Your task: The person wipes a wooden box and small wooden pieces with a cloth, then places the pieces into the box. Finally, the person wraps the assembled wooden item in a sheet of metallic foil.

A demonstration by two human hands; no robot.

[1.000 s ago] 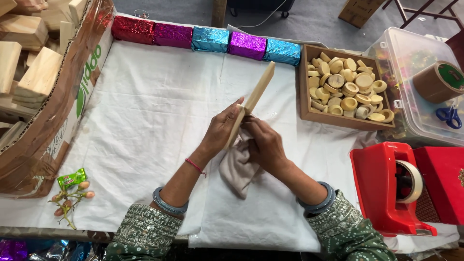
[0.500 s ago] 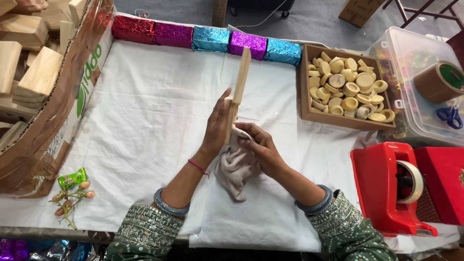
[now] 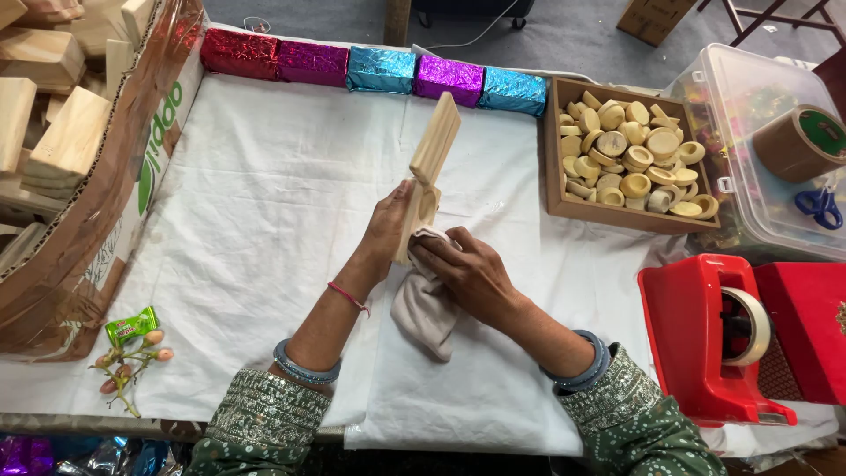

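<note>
White tablecloth [image 3: 264, 229] backs pale, flat wooden paddle [image 3: 434, 150] with round recess.

**Work Surface and Surroundings**

A table covered by a white cloth [image 3: 229, 229] fills most of the view. Beyond its far edge lies grey carpeted floor [image 3: 573, 35], crossed by a cable. Table legs show at top right. Lighting is even and diffuse.

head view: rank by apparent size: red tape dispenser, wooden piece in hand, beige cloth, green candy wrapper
1. red tape dispenser
2. wooden piece
3. beige cloth, close to the wooden piece and partly under the right hand, so unsure
4. green candy wrapper
</note>
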